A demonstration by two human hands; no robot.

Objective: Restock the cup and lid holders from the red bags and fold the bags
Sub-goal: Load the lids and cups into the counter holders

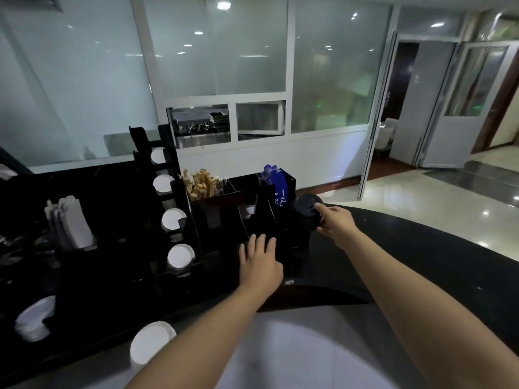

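Note:
A black organiser (289, 181) stands on the dark counter (421, 248), with a tall black cup holder (165, 169) at its left showing white cup bottoms (181, 256) in its slots. My right hand (335, 223) grips a stack of black lids (307, 210) at the organiser's right end. My left hand (259, 262) rests flat, fingers straight, on the organiser's low front part. No red bag is in view.
Wooden stirrers (200, 183) and a blue packet (276, 181) fill the organiser's upper compartments. White cup stacks lie at the lower left (33, 318) and near the front edge (150, 343). A white upright stack (74, 223) stands further left. Glass partitions rise behind; tiled floor lies to the right.

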